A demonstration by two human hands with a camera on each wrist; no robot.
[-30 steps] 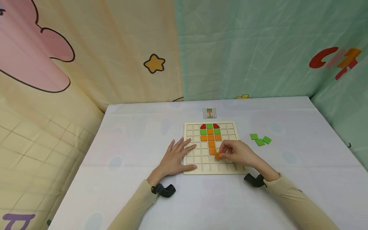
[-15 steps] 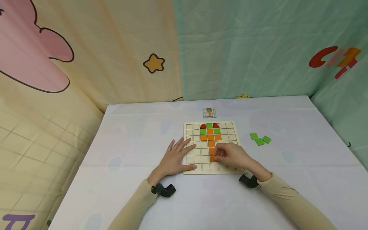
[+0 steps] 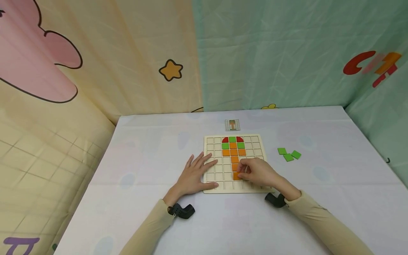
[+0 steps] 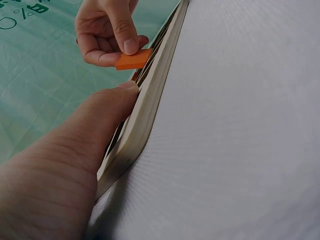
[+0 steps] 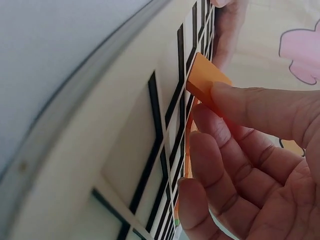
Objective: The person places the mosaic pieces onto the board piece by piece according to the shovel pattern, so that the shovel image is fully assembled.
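A cream grid board (image 3: pixel 255 141) lies on the table, with orange, green and red tiles set in its upper middle cells. My right hand (image 3: pixel 259 172) pinches an orange square tile (image 5: pixel 202 80) between thumb and fingers. In the right wrist view that tile is tilted, one edge against the grid; in the head view it sits at the lower end of the orange column (image 3: pixel 234 159). My left hand (image 3: pixel 191 176) rests with spread fingers on the board's left side, its thumb (image 4: pixel 117 102) along the near edge.
Three loose green square tiles (image 3: pixel 288 157) lie on the white table to the right of the board. A small printed grid card (image 3: pixel 232 125) with a picture lies behind the board. Printed curtains (image 3: pixel 255 63) hang behind the table.
My right hand has moved slightly left with the orange tile, bringing it under the orange column; it has hardly moved over the last half second. The left hand has stayed in place.
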